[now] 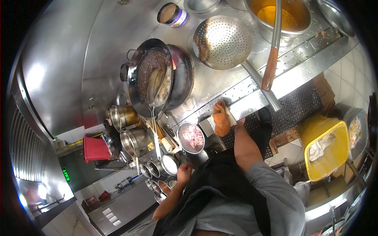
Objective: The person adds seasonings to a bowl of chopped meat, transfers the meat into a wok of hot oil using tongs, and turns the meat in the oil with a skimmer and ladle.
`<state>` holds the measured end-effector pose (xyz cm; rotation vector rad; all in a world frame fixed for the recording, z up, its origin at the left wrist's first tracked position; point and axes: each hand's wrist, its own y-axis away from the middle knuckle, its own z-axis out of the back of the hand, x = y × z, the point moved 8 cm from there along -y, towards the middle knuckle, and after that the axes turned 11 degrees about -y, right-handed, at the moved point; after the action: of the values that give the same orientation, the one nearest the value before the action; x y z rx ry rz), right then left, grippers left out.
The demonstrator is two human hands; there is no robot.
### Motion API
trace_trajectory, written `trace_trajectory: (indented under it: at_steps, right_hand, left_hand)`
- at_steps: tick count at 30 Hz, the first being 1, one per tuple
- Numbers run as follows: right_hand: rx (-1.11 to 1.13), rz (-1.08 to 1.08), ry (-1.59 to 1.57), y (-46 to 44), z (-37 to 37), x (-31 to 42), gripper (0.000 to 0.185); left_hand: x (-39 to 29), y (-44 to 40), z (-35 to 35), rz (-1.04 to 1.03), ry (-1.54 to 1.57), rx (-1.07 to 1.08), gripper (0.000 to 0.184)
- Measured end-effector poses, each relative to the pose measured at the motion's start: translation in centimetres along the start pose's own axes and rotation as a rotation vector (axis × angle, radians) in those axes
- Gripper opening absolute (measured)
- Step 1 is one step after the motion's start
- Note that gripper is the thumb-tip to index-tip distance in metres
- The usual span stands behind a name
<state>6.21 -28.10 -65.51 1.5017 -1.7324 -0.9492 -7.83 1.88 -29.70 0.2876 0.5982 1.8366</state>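
My left hand [184,173] is curled closed beside the small white bowl [169,164]; what it holds, if anything, is hidden. Just above it is a round metal bowl [180,138] with pieces of raw pink meat [193,136]. My right arm reaches up to the counter edge, where part of my right hand [238,123] shows next to a brown cloth [221,120]; its fingers are hidden. Farther off, a dark wok [136,88] holds a wire strainer [153,112] and dark liquid.
A perforated ladle [223,41] lies on the steel counter, its handle over the edge. A pot of orange liquid [271,33] holds a wooden-handled tool [270,70]. Metal pots [134,141] stand at left. A yellow bin [328,147] is on the floor at right.
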Motion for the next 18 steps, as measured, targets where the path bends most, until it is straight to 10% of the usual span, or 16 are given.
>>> trace_trajectory:
  at_steps: [9, 12, 18]
  right_hand:
    - [-0.287, 0.135, 0.72, -0.4, 8.1, 2.0, 0.042]
    - [-0.102, 0.036, 1.013, 12.2, 0.1, 5.3, 0.018]
    - [0.365, -0.051, 1.212, 22.6, -3.2, 2.9, 0.028]
  left_hand:
    - [2.4, -4.7, 3.1, 0.03, -0.019, -0.271, 0.032]
    - [2.2, -5.9, 4.0, 0.168, 0.097, -0.239, 0.039]
    - [3.7, -9.3, 1.9, 0.113, 0.137, -0.348, 0.054]
